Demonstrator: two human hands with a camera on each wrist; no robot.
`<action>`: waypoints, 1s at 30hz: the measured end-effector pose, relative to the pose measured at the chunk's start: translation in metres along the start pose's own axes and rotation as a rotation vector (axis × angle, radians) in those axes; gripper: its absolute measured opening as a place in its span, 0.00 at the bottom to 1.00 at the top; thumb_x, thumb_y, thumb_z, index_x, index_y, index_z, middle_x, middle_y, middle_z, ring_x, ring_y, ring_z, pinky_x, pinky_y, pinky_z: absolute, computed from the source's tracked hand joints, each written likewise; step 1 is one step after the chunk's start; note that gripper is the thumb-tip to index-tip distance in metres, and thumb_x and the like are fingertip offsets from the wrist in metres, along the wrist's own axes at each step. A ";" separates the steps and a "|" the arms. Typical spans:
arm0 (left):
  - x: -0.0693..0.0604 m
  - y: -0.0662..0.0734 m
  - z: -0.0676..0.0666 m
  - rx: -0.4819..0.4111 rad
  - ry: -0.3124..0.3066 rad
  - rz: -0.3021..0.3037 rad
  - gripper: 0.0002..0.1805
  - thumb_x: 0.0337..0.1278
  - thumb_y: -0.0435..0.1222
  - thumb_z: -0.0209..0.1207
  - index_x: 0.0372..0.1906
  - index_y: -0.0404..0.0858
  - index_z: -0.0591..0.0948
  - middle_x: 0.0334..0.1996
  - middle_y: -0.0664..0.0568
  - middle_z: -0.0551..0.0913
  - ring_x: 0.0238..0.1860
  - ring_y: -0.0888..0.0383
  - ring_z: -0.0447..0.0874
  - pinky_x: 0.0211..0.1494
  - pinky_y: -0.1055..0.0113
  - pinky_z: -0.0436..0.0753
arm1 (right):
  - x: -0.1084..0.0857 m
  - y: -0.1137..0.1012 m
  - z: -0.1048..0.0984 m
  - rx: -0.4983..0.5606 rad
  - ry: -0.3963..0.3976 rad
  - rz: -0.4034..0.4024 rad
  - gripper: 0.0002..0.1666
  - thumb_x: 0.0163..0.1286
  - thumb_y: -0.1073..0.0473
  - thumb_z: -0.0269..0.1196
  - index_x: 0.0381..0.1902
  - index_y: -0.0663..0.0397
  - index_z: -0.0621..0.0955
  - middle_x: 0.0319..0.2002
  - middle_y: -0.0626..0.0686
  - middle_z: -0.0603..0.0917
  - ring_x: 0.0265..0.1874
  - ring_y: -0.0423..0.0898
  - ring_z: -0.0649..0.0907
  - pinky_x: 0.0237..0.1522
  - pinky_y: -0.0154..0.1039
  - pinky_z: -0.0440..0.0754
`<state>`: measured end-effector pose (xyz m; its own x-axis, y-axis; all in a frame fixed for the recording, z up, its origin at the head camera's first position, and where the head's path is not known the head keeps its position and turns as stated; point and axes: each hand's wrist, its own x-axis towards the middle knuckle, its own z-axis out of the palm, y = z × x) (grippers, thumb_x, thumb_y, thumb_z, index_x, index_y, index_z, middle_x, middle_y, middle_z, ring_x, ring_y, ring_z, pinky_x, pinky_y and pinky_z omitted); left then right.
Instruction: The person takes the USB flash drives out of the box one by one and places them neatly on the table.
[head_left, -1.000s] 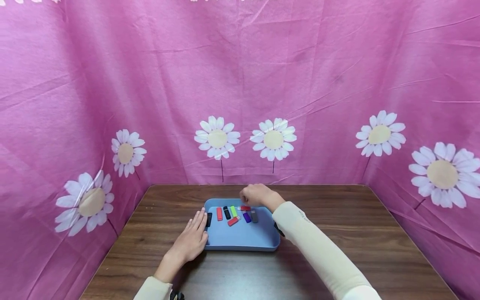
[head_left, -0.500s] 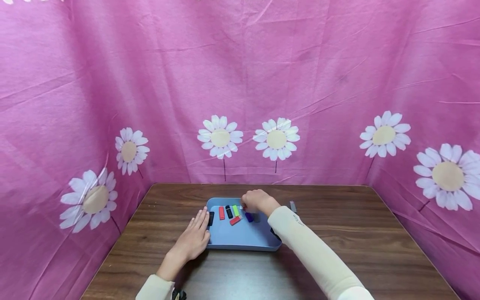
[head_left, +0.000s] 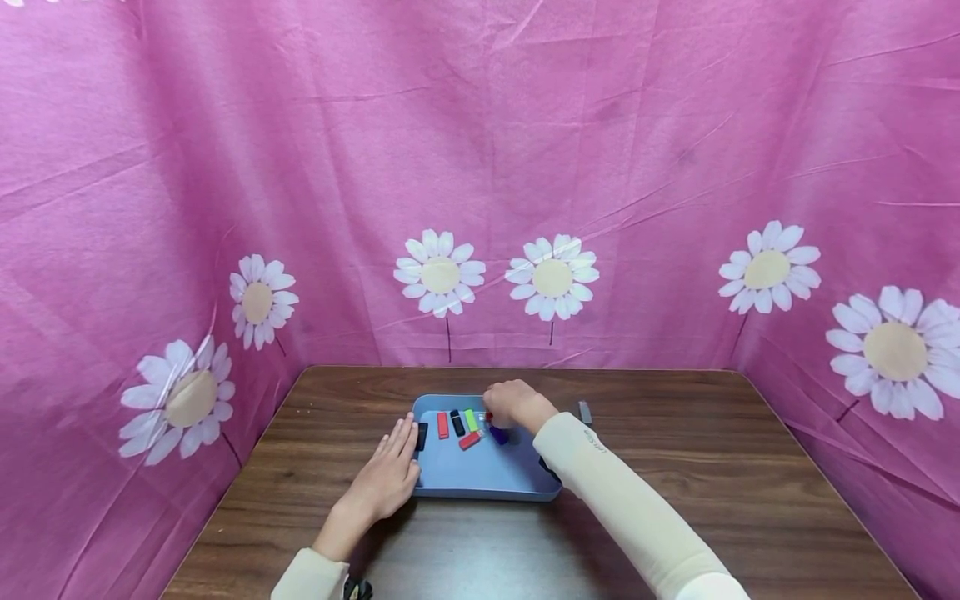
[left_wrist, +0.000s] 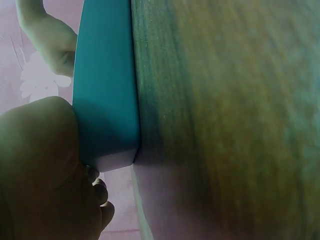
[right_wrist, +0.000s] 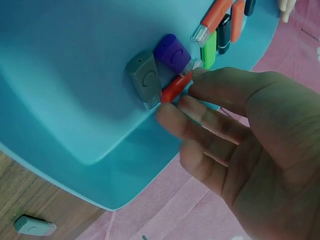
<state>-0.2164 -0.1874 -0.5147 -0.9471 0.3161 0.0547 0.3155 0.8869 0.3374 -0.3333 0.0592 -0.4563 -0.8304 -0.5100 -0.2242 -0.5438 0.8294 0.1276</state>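
My left hand lies with straight fingers along the left wall of a blue tray; the left wrist view shows the hand against the tray's outer side. My right hand reaches over the tray's far right part. In the right wrist view its thumb and fingertips pinch a small red USB stick that lies by the far wall. A purple USB stick and a grey one lie right beside it. The right hand partly hides these sticks in the head view.
More USB sticks lie in the tray: two red ones, a black one, a green one and another black one at the left wall. A grey USB stick lies on the wooden table right of the tray.
My right hand has come down to the red USB stick at the far wall. The grey stick on the table has come into sight past the sleeve. My left hand stays at the tray.
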 end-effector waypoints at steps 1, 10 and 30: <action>0.000 0.000 0.000 0.001 0.000 0.000 0.34 0.82 0.38 0.46 0.83 0.26 0.58 0.87 0.37 0.51 0.87 0.39 0.49 0.88 0.42 0.57 | 0.000 0.000 0.001 -0.019 0.004 0.001 0.06 0.76 0.53 0.66 0.39 0.45 0.88 0.37 0.46 0.86 0.33 0.43 0.79 0.51 0.42 0.88; -0.001 0.001 0.000 0.004 0.004 0.002 0.34 0.81 0.37 0.47 0.82 0.26 0.58 0.86 0.37 0.52 0.87 0.38 0.50 0.87 0.41 0.57 | -0.004 -0.004 -0.002 0.036 -0.057 0.016 0.06 0.76 0.58 0.64 0.42 0.45 0.88 0.33 0.46 0.85 0.32 0.43 0.79 0.46 0.40 0.87; 0.000 0.001 -0.001 -0.010 0.014 0.014 0.34 0.80 0.36 0.47 0.82 0.25 0.58 0.86 0.36 0.52 0.86 0.37 0.51 0.87 0.40 0.58 | -0.006 -0.001 -0.004 0.044 0.032 -0.114 0.20 0.74 0.61 0.67 0.60 0.39 0.88 0.57 0.44 0.87 0.50 0.44 0.87 0.65 0.45 0.86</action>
<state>-0.2158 -0.1873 -0.5136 -0.9434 0.3235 0.0728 0.3281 0.8791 0.3458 -0.3283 0.0609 -0.4517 -0.7672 -0.6081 -0.2039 -0.6299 0.7744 0.0604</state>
